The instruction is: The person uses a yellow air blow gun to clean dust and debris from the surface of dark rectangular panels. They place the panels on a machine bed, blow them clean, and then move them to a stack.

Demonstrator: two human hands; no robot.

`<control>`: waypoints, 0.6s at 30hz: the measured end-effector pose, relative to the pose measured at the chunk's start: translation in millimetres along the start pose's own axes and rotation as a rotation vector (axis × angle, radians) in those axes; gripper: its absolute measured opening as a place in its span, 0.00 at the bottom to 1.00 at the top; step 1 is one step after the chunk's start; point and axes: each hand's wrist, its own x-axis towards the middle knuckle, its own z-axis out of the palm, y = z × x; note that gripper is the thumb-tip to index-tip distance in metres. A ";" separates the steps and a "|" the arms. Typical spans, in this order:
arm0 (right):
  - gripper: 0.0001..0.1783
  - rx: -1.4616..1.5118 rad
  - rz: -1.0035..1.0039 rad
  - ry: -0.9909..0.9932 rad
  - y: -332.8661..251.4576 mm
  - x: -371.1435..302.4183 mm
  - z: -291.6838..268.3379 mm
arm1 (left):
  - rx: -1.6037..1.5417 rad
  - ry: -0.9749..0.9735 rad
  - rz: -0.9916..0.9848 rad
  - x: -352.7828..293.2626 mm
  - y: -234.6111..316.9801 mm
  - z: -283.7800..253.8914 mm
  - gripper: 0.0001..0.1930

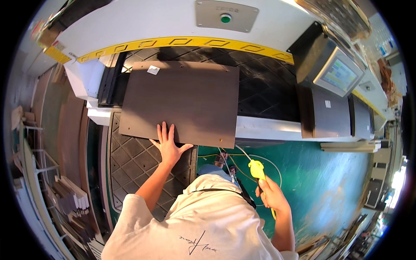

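A dark brown rectangular panel (184, 102) lies flat across the black, diamond-patterned machine bed. It has small holes near its edges and a white label (153, 70) at its far left corner. My left hand (168, 146) rests on the panel's near edge with fingers spread, thumb reaching to the right. Off to the right, above the green floor, my right hand (272, 193) is wrapped round the handle of a yellow air blow gun (256, 168). A pale hose runs near the gun, and the gun is apart from the panel.
Across the far side runs a white machine housing with a yellow strip (177, 42) and a green button (225, 18). A touchscreen (339, 71) hangs at the right, above labelled grey panels (331, 115). Board racks (71, 195) stand at left; hoses (277, 167) cross the green floor.
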 end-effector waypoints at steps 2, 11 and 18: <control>0.19 0.196 -0.147 -0.006 12.0 25.1 11.0 | -0.021 -0.027 -0.010 1.2 3.3 1.3 0.62; 0.26 0.259 -0.355 -0.309 -99.3 97.7 77.7 | 0.023 -0.045 -0.063 69.2 24.5 12.7 0.62; 0.27 0.429 -0.306 -0.476 -94.6 84.4 76.7 | 0.038 0.002 -0.055 135.7 7.6 36.5 0.61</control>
